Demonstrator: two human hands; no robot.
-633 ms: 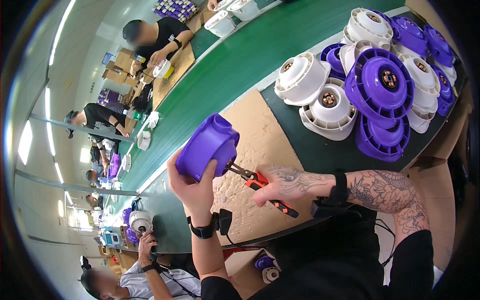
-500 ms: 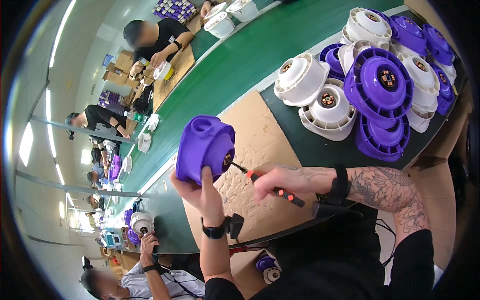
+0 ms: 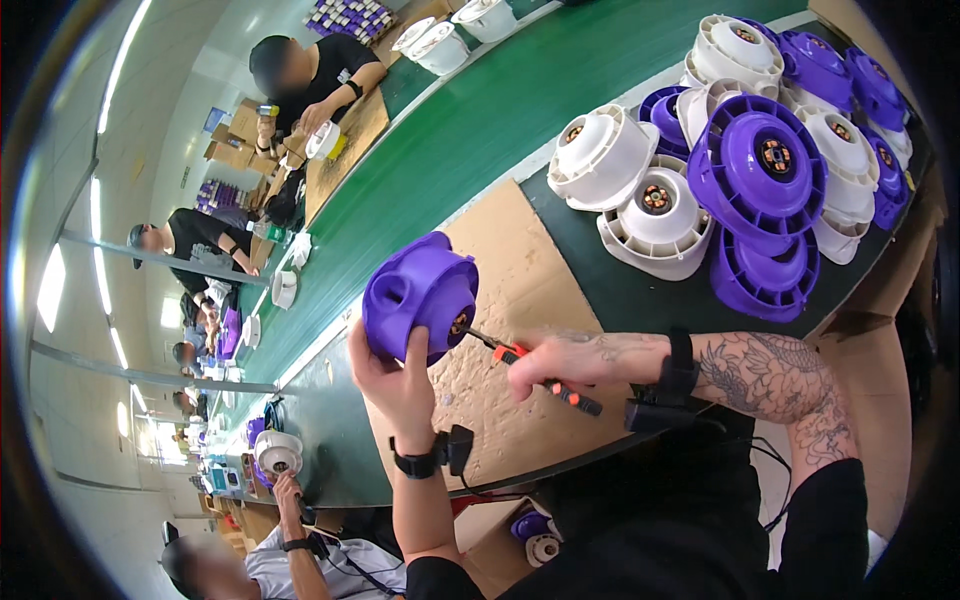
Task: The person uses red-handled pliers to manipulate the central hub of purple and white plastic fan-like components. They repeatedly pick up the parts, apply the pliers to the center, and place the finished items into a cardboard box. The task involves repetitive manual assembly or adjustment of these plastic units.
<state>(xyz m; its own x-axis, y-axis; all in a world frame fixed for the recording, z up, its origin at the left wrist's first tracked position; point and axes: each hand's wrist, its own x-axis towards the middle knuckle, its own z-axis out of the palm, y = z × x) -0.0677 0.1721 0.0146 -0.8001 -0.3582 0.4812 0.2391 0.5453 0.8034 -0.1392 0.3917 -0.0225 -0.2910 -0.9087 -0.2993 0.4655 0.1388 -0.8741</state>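
My left hand [image 3: 398, 385] is closed around a purple plastic housing [image 3: 425, 290], thumb in front and fingers behind. The housing is raised above a cardboard sheet [image 3: 520, 270] and tilted, with a round hollow on one side and its copper-coloured core facing right. My right hand [image 3: 555, 365] grips a screwdriver [image 3: 510, 352] by its black and red handle. The slim dark shaft points up and left, its tip at the core; whether it sits inside cannot be made out.
White housings [image 3: 655, 225] and purple housings [image 3: 765, 165] are stacked at the right. A green conveyor belt [image 3: 450, 170] runs beyond the cardboard. Co-workers sit across and to the left, one near a white housing [image 3: 278, 453]. An open box [image 3: 500, 550] holds parts below the table edge.
The purple housing has turned in my left hand, so its hollow faces more toward me, and shifted slightly right. The screwdriver stays at the core, its handle only slightly moved.
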